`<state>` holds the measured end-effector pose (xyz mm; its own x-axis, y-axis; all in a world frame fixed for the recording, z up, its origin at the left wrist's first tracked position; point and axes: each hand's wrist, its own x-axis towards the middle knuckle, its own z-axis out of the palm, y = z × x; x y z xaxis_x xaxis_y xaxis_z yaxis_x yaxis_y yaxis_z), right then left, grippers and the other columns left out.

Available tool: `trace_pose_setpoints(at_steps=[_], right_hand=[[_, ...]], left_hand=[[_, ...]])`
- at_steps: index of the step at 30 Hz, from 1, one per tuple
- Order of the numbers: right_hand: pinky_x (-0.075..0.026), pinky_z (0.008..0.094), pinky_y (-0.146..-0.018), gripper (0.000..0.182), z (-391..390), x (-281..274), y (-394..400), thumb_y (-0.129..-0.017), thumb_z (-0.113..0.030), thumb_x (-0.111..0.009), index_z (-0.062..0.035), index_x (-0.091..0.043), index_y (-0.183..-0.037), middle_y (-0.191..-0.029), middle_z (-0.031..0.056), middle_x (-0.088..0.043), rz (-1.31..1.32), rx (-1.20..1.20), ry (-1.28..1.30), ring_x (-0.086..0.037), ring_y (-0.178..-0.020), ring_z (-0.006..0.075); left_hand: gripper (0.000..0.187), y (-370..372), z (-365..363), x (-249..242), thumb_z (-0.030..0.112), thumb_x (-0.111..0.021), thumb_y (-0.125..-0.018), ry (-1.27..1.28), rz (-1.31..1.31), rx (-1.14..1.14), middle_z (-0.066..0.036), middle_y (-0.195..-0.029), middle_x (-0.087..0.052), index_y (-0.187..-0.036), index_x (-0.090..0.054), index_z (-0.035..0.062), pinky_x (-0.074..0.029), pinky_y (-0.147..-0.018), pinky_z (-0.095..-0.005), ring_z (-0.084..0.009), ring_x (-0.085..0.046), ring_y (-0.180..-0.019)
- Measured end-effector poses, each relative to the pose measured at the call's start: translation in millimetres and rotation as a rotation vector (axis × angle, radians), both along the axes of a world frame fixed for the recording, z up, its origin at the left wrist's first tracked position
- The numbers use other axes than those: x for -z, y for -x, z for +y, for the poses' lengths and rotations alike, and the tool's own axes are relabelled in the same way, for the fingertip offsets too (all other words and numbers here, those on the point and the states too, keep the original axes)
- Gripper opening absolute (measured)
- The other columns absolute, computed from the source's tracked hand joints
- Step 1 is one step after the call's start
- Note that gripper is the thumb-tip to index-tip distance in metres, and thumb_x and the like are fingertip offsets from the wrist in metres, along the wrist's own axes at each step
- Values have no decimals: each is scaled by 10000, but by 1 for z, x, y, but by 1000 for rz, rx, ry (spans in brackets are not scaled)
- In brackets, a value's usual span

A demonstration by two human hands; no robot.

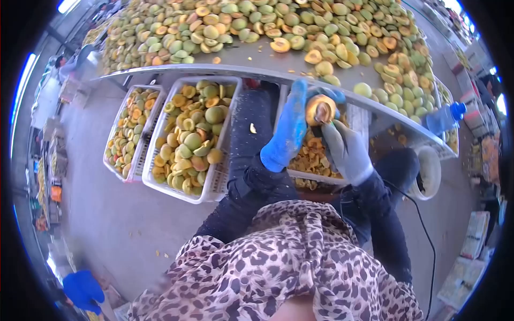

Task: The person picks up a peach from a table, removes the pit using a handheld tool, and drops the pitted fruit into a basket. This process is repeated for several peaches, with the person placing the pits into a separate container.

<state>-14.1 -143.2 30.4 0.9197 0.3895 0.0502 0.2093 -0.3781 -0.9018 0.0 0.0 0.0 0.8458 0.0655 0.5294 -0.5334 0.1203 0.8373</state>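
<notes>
My left hand (288, 128), in a blue glove, grips a halved peach (320, 110), its cut side and brown pit hollow facing me. My right hand (347, 152), in a pale grey glove, is closed just below the peach, fingertips at its lower edge. Whatever it may hold is mostly hidden by the fingers. Both hands are above a crate (316, 175) of orange fruit scraps, close to the metal table's edge (235, 69). Green and yellow peach halves (246, 18) are heaped on the table.
Left of my legs stand two white crates of peach halves, a nearer one (199, 200) and a farther one (112, 168). A water bottle (440, 122) is at the table's right corner. Beside my right knee is a white bucket (432, 174). A black cable (420, 216) trails downward.
</notes>
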Motion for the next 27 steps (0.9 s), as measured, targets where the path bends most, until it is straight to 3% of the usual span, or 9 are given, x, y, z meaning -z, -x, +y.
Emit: trace_pose_setpoints(at_steps=[2,5,6,9,14,17,21,24,27], right_hand=[[-440,397,-576,248,9,11,-2,-939,-214,-548,21,-608,-890,-689,234,-592,-3,-7,-77,-621,-678,378],[-447,412,-583,279,-7,6,5,-941,-243,-542,24,-607,-897,-698,241,-598,-18,-50,97,-624,-684,383],[-454,424,-592,301,-6,9,5,-939,-265,-543,26,-605,-895,-711,248,-603,-142,-58,87,-625,-686,391],[-463,426,-598,299,-16,4,0,-937,-265,-545,26,-609,-914,-723,250,-611,-94,-144,327,-628,-692,392],[-464,392,-589,291,-9,16,2,-935,-251,-559,35,-614,-951,-706,235,-614,-72,-63,-9,-644,-680,357],[-457,380,-585,289,-4,14,1,-942,-242,-549,40,-611,-954,-707,233,-614,-64,-27,-46,-648,-681,343],[-454,365,-590,313,-3,5,4,-952,-255,-533,48,-610,-960,-668,201,-598,95,-59,-60,-619,-613,271],[-452,350,-593,360,-7,4,1,-958,-291,-518,57,-609,-957,-645,182,-583,-41,-115,149,-579,-587,214],[-456,351,-588,407,-8,-8,1,-963,-326,-500,66,-606,-938,-632,162,-582,28,-146,204,-569,-575,201]], left_hand=[[669,-1,4,-14,549,-249,-980,351,331,186,-180,-986,-646,-1090,-552,-38,-510,-833,-340,-249,-640,-875],[525,1,-11,-5,499,-414,-967,416,318,210,-128,-910,-635,-1018,-573,1,-505,-768,-298,-186,-621,-815],[594,-2,-1,-9,535,-361,-969,270,327,248,-139,-873,-646,-956,-589,-14,-515,-753,-308,-196,-633,-796],[641,-6,5,-5,559,-330,-965,159,274,338,-152,-850,-652,-960,-594,-26,-523,-740,-320,-218,-641,-767],[609,-5,-10,-8,521,-312,-985,349,305,191,-163,-914,-652,-1094,-520,-41,-515,-773,-301,-210,-635,-845],[641,-4,-15,-8,518,-264,-990,408,312,89,-205,-867,-653,-986,-546,-58,-521,-821,-391,-311,-649,-854],[670,-10,-11,3,522,-241,-992,444,299,6,-196,-844,-656,-963,-569,-62,-516,-816,-372,-289,-647,-835],[738,-10,8,-6,536,-204,-990,39,239,249,-184,-821,-659,-902,-609,-74,-508,-796,-353,-267,-644,-785],[734,-4,3,-15,529,-191,-993,46,205,229,-188,-820,-658,-884,-604,-69,-510,-788,-356,-275,-643,-771]])
